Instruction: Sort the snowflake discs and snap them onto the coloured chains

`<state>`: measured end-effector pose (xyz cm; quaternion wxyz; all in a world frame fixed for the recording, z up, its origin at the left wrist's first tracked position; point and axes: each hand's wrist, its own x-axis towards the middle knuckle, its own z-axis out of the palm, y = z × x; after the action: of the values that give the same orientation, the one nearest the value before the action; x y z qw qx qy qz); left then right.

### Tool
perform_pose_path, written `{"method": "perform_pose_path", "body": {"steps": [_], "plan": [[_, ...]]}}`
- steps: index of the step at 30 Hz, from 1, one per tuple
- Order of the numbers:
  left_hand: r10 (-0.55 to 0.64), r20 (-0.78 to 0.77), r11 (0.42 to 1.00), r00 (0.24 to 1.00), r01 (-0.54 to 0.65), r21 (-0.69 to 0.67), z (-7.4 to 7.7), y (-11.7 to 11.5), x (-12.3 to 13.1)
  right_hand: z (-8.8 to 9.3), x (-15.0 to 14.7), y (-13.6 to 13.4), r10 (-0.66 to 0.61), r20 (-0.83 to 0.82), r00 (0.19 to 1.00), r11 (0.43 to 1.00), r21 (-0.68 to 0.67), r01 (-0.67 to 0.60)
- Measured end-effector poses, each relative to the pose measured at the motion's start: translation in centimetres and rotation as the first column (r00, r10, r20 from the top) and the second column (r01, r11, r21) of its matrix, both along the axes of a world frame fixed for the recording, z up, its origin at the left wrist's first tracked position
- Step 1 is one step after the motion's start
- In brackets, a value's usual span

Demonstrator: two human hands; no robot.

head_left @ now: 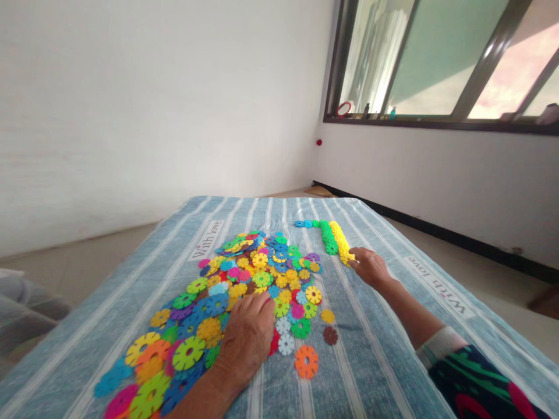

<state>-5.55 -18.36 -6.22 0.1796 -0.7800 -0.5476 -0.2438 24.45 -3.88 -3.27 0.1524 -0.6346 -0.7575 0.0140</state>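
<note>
Colourful notched plastic discs (261, 279) lie in a wide, loose pile on a striped cloth. My left hand (250, 326) rests palm down on the pile's near right part, fingers together and bent; whatever is under their tips is hidden. Right of the pile, a row of overlapping yellow discs (339, 240) runs beside a row of green discs (328, 238). At the near end of the yellow row, my right hand (369, 265) pinches a yellow disc, partly covered by the fingers.
The blue-grey striped cloth (367, 349) covers the table-like surface. Blue discs (304, 224) extend left from the green row's far end. A loose orange disc (306, 362) and a brown disc (331, 335) lie near the pile. A white wall (157, 105) and a window (445, 58) stand beyond.
</note>
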Motion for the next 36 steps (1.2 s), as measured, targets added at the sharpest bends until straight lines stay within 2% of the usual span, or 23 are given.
{"method": "perform_pose_path", "body": {"steps": [2, 4, 7, 10, 16, 21, 24, 28, 33, 36], "plan": [[0.002, -0.007, 1.000, 1.000, -0.002, -0.003, 0.0, 0.0, 0.0, 0.4, -0.8, -1.0, 0.067, -0.013, 0.998, 0.998, -0.007, -0.067], [0.004, -0.012, 1.000, 1.000, -0.004, -0.005, 0.0, 0.0, 0.0, 0.8, -1.9, -2.2, 0.196, -0.043, 0.980, 0.980, -0.035, -0.197], [0.002, -0.013, 1.000, 1.000, -0.002, -0.019, -0.1, 0.1, 0.0, 1.4, -4.0, -3.9, 0.419, -0.113, 0.901, 0.900, -0.080, -0.428], [0.000, -0.015, 0.999, 1.000, -0.001, -0.034, 0.0, 0.1, -0.1, 1.9, -6.0, -5.1, 0.489, -0.096, 0.867, 0.861, -0.108, -0.498], [-0.003, -0.021, 1.000, 1.000, 0.003, -0.001, 0.2, 0.1, 0.0, 1.9, -7.8, -5.7, 0.518, 0.016, 0.855, 0.848, -0.142, -0.511], [-0.001, -0.014, 1.000, 1.000, 0.001, 0.013, 0.3, 0.0, 0.0, 1.7, -7.8, -5.2, 0.475, -0.114, 0.872, 0.860, -0.147, -0.488], [0.004, -0.017, 1.000, 1.000, -0.004, 0.012, 0.4, 0.0, 0.0, 2.0, -7.5, -4.4, 0.482, -0.158, 0.862, 0.848, -0.163, -0.504], [-0.005, -0.019, 1.000, 1.000, 0.006, 0.028, 0.2, -0.1, 0.0, 2.8, -6.0, -1.8, 0.480, -0.223, 0.848, 0.837, -0.174, -0.520], [-0.017, -0.010, 0.999, 1.000, 0.017, 0.037, -0.1, -0.1, -0.1, 4.0, -3.5, 3.4, 0.344, -0.211, 0.915, 0.923, -0.104, -0.371], [-0.037, -0.008, 0.998, 0.999, 0.037, 0.043, -0.2, 0.0, -0.3, 4.1, -2.8, 5.8, 0.293, -0.157, 0.943, 0.945, -0.100, -0.310]]}}
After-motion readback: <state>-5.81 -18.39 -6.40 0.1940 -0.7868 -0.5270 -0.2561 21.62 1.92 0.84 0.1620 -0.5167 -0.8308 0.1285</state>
